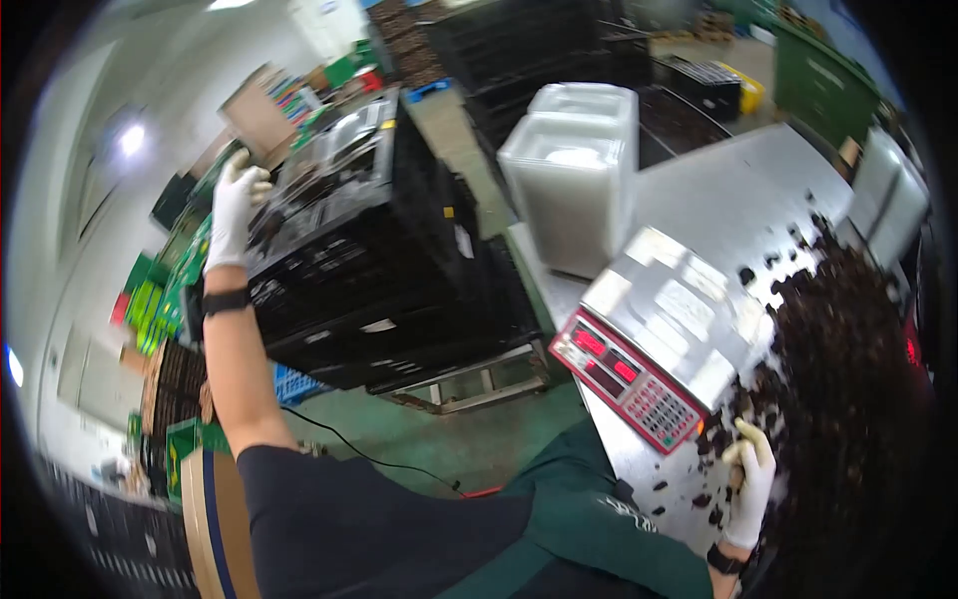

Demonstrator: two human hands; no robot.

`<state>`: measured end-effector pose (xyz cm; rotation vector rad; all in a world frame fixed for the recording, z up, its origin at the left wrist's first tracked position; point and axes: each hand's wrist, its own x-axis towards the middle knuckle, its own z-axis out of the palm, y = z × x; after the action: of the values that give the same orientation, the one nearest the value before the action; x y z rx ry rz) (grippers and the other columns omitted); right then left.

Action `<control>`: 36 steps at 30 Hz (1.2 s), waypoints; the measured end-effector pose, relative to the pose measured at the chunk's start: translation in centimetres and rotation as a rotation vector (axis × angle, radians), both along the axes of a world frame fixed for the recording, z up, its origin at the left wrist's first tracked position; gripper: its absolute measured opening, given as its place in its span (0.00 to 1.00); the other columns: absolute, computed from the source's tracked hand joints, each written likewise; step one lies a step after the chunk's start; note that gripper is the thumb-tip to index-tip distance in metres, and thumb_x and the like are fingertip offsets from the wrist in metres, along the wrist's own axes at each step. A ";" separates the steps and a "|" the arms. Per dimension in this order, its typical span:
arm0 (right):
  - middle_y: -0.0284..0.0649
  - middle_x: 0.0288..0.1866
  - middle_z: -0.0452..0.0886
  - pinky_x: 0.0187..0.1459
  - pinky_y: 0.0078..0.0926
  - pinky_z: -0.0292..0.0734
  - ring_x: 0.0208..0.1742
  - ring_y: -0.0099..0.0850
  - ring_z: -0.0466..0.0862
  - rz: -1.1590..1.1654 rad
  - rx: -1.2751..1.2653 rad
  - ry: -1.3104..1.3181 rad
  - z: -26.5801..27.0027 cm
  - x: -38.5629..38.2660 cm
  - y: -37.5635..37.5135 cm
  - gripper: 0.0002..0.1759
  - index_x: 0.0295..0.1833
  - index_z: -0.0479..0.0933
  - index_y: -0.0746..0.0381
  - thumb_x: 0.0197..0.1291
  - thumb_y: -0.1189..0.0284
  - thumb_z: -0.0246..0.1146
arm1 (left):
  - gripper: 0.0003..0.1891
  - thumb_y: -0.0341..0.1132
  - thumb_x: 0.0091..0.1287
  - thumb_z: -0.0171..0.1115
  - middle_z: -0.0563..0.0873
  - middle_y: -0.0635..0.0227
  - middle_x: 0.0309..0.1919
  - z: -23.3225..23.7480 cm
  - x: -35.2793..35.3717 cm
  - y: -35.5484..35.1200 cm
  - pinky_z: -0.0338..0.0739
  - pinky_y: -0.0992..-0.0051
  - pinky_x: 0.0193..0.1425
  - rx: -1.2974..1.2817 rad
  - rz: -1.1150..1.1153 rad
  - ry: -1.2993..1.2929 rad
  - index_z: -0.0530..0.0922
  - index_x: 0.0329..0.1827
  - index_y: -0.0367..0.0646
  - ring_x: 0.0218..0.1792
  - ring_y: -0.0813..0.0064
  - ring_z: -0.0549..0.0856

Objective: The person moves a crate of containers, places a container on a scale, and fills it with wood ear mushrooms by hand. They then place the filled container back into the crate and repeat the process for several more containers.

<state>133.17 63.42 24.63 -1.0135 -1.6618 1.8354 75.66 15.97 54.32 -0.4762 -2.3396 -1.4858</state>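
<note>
My left hand, in a white glove with pale fingertips, is raised beside the top of a stack of black crates. Its fingers are apart and slightly bent, and I see nothing held in them. Clear plastic containers lie in the top crate, blurred. My right hand, gloved alike, is over the metal table at the near edge of a heap of dark brown, dried-looking pieces. Its fingers are curled in; what they hold, if anything, is too small to name. A red-and-silver digital scale sits just beyond this hand.
White translucent containers stand stacked behind the scale on the metal table. More such containers are at the right edge. Loose dark pieces dot the tabletop. A black cable crosses the green floor, and a green bin stands behind.
</note>
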 end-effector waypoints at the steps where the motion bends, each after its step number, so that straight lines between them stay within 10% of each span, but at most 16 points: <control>1: 0.31 0.26 0.81 0.20 0.12 0.54 0.18 0.12 0.64 0.002 -0.044 0.008 0.5 0.1 -0.6 0.17 0.60 0.78 0.66 0.71 0.72 0.54 | 0.24 0.32 0.73 0.59 0.87 0.65 0.45 0.7 4.0 5.9 0.80 0.77 0.46 -0.096 -0.081 0.101 0.71 0.72 0.44 0.41 0.76 0.87; 7: 0.33 0.35 0.83 0.26 0.14 0.62 0.24 0.15 0.69 -0.048 -0.239 0.232 -2.2 1.1 -1.3 0.17 0.60 0.78 0.67 0.71 0.71 0.56 | 0.23 0.27 0.74 0.54 0.83 0.52 0.59 -6.0 19.9 29.3 0.72 0.68 0.68 -0.749 -0.610 0.529 0.71 0.72 0.35 0.62 0.61 0.82; 14: 0.47 0.58 0.81 0.67 0.33 0.74 0.61 0.34 0.82 -0.180 -0.392 0.447 -2.2 5.1 -1.6 0.23 0.69 0.70 0.70 0.71 0.74 0.52 | 0.25 0.25 0.68 0.50 0.84 0.41 0.53 -15.4 7.0 37.1 0.78 0.57 0.59 -1.003 -0.597 0.619 0.74 0.69 0.40 0.55 0.43 0.83; 24: 0.49 0.64 0.78 0.66 0.33 0.75 0.66 0.36 0.80 -0.288 -0.584 0.591 -6.4 7.1 -0.8 0.23 0.71 0.69 0.70 0.73 0.77 0.52 | 0.08 0.30 0.61 0.72 0.88 0.62 0.27 -9.5 7.1 38.5 0.77 0.75 0.44 -1.159 -0.422 0.485 0.86 0.38 0.35 0.31 0.78 0.83; 25: 0.43 0.63 0.80 0.52 0.26 0.80 0.57 0.29 0.83 -0.298 -0.590 0.653 -7.0 6.9 -0.7 0.22 0.72 0.69 0.66 0.76 0.72 0.53 | 0.07 0.30 0.62 0.71 0.88 0.63 0.28 -9.1 5.8 38.3 0.77 0.75 0.45 -1.125 -0.468 0.427 0.86 0.39 0.35 0.33 0.79 0.83; 28: 0.41 0.62 0.80 0.49 0.18 0.79 0.56 0.25 0.83 -0.278 -0.750 0.872 -9.3 7.6 -0.2 0.23 0.74 0.68 0.65 0.77 0.72 0.53 | 0.14 0.33 0.72 0.64 0.89 0.66 0.47 -7.5 1.1 37.2 0.79 0.79 0.51 -0.764 -0.598 0.331 0.84 0.55 0.34 0.46 0.78 0.84; 33: 0.39 0.57 0.81 0.43 0.13 0.77 0.50 0.21 0.82 -0.314 -0.865 1.046 -10.2 7.8 0.4 0.22 0.74 0.68 0.64 0.77 0.74 0.52 | 0.14 0.26 0.74 0.62 0.87 0.65 0.55 -10.6 17.1 38.3 0.81 0.75 0.56 -0.313 -0.534 0.502 0.82 0.60 0.34 0.52 0.78 0.84; 36: 0.38 0.56 0.81 0.41 0.13 0.74 0.44 0.20 0.80 -0.402 -0.791 0.869 -9.8 7.6 0.8 0.21 0.71 0.71 0.65 0.76 0.72 0.54 | 0.17 0.18 0.64 0.66 0.89 0.64 0.46 -17.8 24.3 39.5 0.81 0.71 0.55 -0.393 -0.860 0.729 0.85 0.56 0.38 0.47 0.71 0.86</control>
<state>140.78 64.19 14.87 -0.5694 -0.2022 2.1860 99.95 55.43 36.51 -1.9257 -1.8454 -0.8166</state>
